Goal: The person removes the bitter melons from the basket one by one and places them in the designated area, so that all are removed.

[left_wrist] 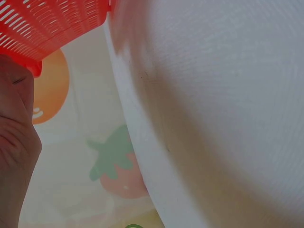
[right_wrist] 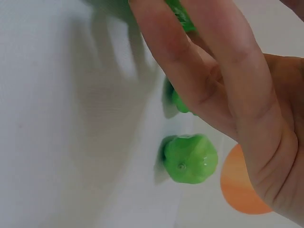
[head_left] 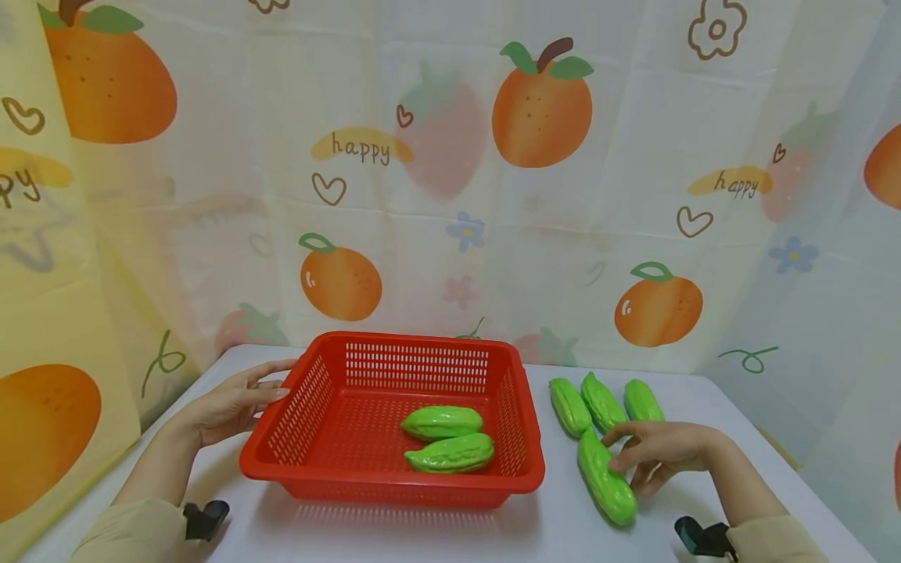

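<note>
A red plastic basket [head_left: 296,475] with slotted walls stands on the table, and two green bitter melons [head_left: 450,453] lie in its right half. At the basket's left rim, my left hand [head_left: 235,403] grips the edge; the left wrist view shows part of that hand [left_wrist: 16,109] against the basket's underside. To the right of the basket, my right hand [head_left: 669,453] pinches the nearest bitter melon [head_left: 607,485] between thumb and fingers. Three more bitter melons [head_left: 570,407] lie just behind it. In the right wrist view the fingers mostly hide the pinched one.
The white table [head_left: 394,539] ends at a hanging cloth [head_left: 605,219] printed with oranges and strawberries, which also closes off the sides. Black straps [head_left: 206,520] sit at both wrists, over beige sleeves [head_left: 137,532].
</note>
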A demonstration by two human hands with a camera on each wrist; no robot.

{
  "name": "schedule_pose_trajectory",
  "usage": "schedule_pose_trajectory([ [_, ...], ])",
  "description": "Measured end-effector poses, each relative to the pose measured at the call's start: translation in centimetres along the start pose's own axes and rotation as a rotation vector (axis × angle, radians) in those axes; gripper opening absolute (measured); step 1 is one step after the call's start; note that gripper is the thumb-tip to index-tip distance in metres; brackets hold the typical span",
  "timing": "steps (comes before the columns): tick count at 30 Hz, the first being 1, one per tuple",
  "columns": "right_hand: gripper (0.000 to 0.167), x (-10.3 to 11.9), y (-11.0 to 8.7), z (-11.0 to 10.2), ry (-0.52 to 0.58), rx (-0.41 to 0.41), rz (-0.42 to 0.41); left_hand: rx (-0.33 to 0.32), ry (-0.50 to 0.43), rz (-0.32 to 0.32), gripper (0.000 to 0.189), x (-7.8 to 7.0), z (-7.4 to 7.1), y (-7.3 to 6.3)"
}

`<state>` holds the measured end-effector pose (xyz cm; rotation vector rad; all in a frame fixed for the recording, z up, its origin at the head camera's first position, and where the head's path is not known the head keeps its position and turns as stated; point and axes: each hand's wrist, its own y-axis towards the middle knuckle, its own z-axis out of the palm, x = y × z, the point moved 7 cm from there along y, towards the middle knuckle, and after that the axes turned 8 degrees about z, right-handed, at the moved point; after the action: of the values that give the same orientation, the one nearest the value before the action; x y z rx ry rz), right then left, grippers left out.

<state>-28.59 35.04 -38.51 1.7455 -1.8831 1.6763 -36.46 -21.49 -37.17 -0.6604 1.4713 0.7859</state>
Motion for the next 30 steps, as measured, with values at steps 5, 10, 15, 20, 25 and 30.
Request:
schedule_pose_trajectory([
  [5, 0.058, 0.4, -0.3, -0.6, -0.032, -0.028, 0.002, 0.002, 0.004, -0.001, 0.039, -0.1, 0.1, 0.0],
  [10, 0.060, 1.2, -0.6, -1.1, -0.063, -0.036, -0.003, -0.013, 0.011, -0.011, 0.040, 0.0, 0.0, 0.0],
  [15, 0.058, 2.2, -0.9, -1.6, -0.094, -0.052, -0.024, -0.024, 0.017, -0.015, 0.042, 0.0, 0.0, -0.1],
  [20, 0.059, 3.6, -1.4, -2.1, -0.120, -0.098, -0.078, -0.015, 0.003, -0.007, 0.039, -0.1, 0.1, -0.1],
  [25, 0.059, 5.1, -1.6, -2.3, -0.134, -0.107, -0.115, -0.007, -0.006, -0.001, 0.039, -0.1, 0.2, -0.1],
  [30, 0.056, 6.9, -1.8, -2.3, -0.180, -0.111, -0.158, -0.003, -0.008, 0.002, 0.039, 0.0, 0.1, -0.1],
])
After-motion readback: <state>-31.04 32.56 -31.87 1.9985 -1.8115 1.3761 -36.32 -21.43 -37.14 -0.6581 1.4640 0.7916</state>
